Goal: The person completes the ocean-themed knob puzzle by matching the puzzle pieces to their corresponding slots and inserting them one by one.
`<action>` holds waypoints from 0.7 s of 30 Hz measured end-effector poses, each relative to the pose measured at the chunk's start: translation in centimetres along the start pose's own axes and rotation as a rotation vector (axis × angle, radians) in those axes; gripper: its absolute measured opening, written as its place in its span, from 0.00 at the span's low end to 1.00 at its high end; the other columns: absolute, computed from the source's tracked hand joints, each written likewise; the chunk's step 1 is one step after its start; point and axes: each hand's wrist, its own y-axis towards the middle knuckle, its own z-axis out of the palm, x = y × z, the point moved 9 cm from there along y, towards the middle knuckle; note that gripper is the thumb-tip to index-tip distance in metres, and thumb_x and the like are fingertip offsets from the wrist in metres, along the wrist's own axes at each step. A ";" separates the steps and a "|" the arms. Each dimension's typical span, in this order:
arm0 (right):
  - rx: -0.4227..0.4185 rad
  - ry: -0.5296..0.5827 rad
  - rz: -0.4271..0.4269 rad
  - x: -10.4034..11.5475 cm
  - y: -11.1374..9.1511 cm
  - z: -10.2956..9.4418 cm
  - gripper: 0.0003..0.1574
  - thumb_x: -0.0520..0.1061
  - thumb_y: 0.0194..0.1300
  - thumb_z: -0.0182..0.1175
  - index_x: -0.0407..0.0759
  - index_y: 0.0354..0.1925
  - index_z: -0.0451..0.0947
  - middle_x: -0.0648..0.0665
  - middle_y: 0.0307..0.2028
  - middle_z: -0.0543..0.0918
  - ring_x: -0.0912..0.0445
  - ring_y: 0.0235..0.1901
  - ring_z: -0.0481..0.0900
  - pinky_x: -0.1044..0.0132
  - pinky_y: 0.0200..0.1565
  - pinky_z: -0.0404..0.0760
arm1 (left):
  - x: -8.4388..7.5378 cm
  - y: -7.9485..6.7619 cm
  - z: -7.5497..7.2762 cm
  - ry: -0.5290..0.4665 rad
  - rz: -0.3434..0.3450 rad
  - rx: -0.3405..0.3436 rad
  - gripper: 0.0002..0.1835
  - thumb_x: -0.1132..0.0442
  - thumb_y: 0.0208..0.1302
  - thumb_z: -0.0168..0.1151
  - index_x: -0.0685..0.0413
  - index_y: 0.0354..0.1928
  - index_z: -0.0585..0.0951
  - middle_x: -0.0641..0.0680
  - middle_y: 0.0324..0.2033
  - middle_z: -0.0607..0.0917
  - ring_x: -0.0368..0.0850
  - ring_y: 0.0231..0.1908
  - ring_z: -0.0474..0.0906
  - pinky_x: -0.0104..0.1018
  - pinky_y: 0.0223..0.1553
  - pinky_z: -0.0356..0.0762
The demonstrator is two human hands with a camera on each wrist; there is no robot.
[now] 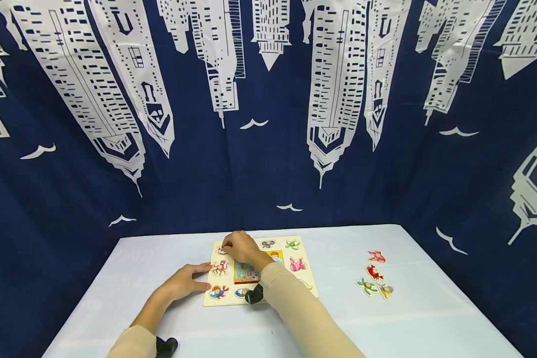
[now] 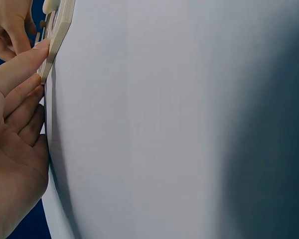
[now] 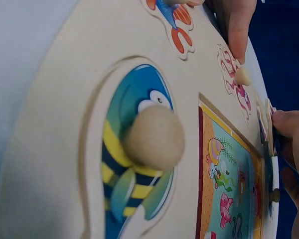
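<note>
Right hand — thumb and fingers clamped on puzzle piece at far-left corner of wooden puzzle board. Left hand — thumb and fingers apart, touching board's left edge. Red crab piece lies right.

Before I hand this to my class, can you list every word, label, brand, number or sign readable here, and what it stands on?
None that I can read.
Puzzle board: pictures only, no legible text.
Loose pieces: too small to tell whether any print is on them.
Curtain: building and bird drawings; no readable words.
</note>
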 end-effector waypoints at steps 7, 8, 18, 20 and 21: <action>-0.014 -0.049 0.036 0.3 0.6 0.7 0.05 0.46 0.70 0.69 0.52 0.39 0.91 0.56 0.34 0.86 0.62 0.35 0.80 0.66 0.41 0.81 | 0.4 -0.2 -0.1 0.001 -0.016 -0.006 0.32 0.64 0.58 0.77 0.61 0.65 0.80 0.63 0.72 0.71 0.69 0.74 0.56 0.68 0.72 0.49; -0.012 -0.053 0.033 0.4 0.7 0.8 0.05 0.46 0.70 0.69 0.51 0.39 0.91 0.56 0.34 0.86 0.62 0.35 0.80 0.66 0.41 0.81 | 0.3 -0.2 -0.1 0.005 -0.014 -0.006 0.32 0.64 0.58 0.77 0.61 0.66 0.80 0.63 0.72 0.71 0.70 0.74 0.56 0.68 0.72 0.49; 0.001 -0.105 0.036 0.6 0.9 1.7 0.06 0.46 0.72 0.67 0.53 0.41 0.91 0.54 0.41 0.87 0.60 0.42 0.83 0.66 0.45 0.82 | 0.4 -0.2 0.0 0.008 -0.016 -0.003 0.32 0.64 0.58 0.77 0.61 0.66 0.80 0.63 0.72 0.71 0.69 0.74 0.57 0.67 0.72 0.49; -0.003 -0.103 0.044 0.6 1.0 1.6 0.07 0.46 0.72 0.66 0.53 0.42 0.92 0.54 0.43 0.88 0.59 0.44 0.84 0.65 0.46 0.83 | 0.6 0.0 0.0 0.014 -0.024 -0.008 0.32 0.64 0.58 0.78 0.60 0.66 0.80 0.62 0.72 0.71 0.69 0.74 0.57 0.67 0.72 0.50; -0.004 -0.104 0.053 0.5 1.0 1.5 0.07 0.47 0.72 0.66 0.53 0.42 0.92 0.54 0.43 0.88 0.59 0.44 0.84 0.65 0.47 0.83 | 0.6 0.1 0.0 0.015 -0.024 -0.010 0.32 0.63 0.58 0.78 0.59 0.66 0.81 0.62 0.72 0.71 0.69 0.74 0.57 0.67 0.72 0.50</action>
